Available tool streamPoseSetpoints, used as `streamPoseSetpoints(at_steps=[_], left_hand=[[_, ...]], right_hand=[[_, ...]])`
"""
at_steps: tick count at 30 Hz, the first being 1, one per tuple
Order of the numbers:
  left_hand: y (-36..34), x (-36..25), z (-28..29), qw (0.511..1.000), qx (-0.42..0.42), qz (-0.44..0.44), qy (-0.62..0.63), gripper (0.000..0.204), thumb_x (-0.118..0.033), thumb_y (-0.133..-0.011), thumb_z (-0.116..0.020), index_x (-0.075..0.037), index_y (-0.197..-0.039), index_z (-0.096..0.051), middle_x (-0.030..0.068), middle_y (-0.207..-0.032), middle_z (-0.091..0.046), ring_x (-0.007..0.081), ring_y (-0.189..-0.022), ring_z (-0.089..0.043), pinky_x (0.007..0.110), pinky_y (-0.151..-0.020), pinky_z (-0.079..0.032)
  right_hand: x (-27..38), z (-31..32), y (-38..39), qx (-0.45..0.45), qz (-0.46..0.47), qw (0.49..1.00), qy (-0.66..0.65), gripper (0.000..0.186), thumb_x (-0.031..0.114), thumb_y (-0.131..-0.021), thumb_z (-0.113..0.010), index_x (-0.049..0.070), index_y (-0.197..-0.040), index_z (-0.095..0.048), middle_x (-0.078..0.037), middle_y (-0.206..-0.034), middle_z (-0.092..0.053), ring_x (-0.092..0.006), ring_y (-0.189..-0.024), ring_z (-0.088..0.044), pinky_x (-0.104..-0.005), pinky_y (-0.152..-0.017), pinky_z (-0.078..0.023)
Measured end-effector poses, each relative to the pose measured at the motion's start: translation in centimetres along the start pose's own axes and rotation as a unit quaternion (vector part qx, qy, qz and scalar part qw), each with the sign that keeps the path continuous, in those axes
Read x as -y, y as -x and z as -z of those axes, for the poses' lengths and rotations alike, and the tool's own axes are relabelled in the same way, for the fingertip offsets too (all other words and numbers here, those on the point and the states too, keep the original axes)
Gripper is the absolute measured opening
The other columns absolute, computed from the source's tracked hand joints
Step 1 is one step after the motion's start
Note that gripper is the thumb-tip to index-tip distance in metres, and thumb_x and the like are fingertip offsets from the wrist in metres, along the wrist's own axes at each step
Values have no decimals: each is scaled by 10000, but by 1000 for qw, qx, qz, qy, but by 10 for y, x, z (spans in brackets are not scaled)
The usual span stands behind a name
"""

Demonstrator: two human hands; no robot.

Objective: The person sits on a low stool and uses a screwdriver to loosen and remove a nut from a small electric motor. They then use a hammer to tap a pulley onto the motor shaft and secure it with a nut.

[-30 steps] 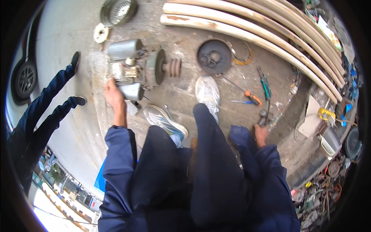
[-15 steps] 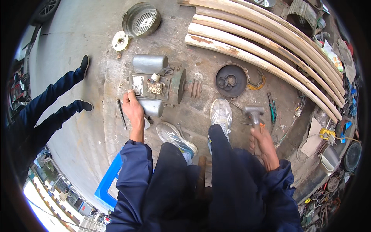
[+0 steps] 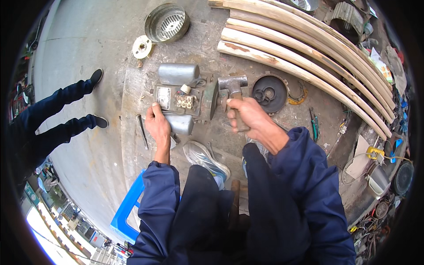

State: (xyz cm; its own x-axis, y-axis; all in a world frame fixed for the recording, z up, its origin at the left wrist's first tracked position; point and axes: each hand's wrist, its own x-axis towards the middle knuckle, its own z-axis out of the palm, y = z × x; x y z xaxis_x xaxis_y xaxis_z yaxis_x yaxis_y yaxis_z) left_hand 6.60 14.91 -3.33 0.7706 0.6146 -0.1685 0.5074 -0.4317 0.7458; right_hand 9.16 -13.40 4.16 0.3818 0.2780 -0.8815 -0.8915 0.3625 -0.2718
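An electric motor (image 3: 173, 96) with two silver capacitor housings (image 3: 178, 73) and an exposed terminal block (image 3: 184, 101) lies on the concrete floor. My left hand (image 3: 157, 126) grips its near left edge. My right hand (image 3: 249, 117) is closed round the wooden handle of a hammer, whose steel head (image 3: 232, 81) is over the motor's right end, by the green flange (image 3: 212, 99); the pulley there is hidden. Beside my left hand lies a dark bar (image 3: 142, 132). A round black cover (image 3: 269, 88) lies right of the hammer.
Another person's legs (image 3: 57, 97) are at left. Above the motor are a slotted metal cover (image 3: 165, 31) and cream disc (image 3: 142, 47). Long poles (image 3: 300, 57) span upper right. Pliers (image 3: 316, 126) and assorted scrap (image 3: 382, 212) lie at right; a blue plastic piece (image 3: 123, 212) is lower left.
The hammer in my right hand has risen from low at the right and swung left over the motor's right end. My left hand stays on the motor, and the view has shifted.
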Motion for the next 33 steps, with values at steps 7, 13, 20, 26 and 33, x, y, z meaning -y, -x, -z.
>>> streamPoseSetpoints(at_steps=[7,13,20,26,33], left_hand=[[0,0,1,1000,14,12,19,432,-353,-1025,-542,46,-955,-690,77,-757,-646,132,-727,-514,337,-708,-448],[-3,7,1,999,23,26,-2,453,-375,-1025,-538,44,-995,-706,95,-795,-671,155,-749,-542,349,-738,-459],[0,3,2,1000,17,20,-9,465,-387,-1021,-541,47,-981,-702,112,-812,-685,173,-756,-555,364,-750,-460],[2,-2,2,999,7,29,-28,463,-384,-1008,-552,50,-952,-704,98,-805,-690,167,-754,-558,361,-751,-461],[-2,-4,-4,1000,-13,11,-26,478,-397,-1005,-544,53,-945,-696,127,-774,-677,182,-730,-547,380,-733,-460]], right_hand=[[-10,-3,-2,2,14,1000,17,139,205,-1015,-542,68,-1004,-556,-11,-715,-556,-115,-523,-515,-321,-442,-441],[-30,31,36,16,21,999,-28,169,231,-1021,-553,66,-994,-522,-26,-714,-533,-138,-531,-517,-330,-428,-422],[-57,77,79,57,-206,966,-145,142,236,-1025,-566,142,-949,-492,9,-694,-513,-107,-538,-472,-283,-444,-347],[-109,45,-7,-8,-174,963,-208,132,221,-1007,-560,158,-924,-479,0,-728,-519,-113,-570,-458,-284,-494,-363],[-112,39,-36,29,-133,974,-184,152,243,-1008,-559,137,-937,-476,-25,-728,-523,-135,-580,-472,-304,-486,-370]])
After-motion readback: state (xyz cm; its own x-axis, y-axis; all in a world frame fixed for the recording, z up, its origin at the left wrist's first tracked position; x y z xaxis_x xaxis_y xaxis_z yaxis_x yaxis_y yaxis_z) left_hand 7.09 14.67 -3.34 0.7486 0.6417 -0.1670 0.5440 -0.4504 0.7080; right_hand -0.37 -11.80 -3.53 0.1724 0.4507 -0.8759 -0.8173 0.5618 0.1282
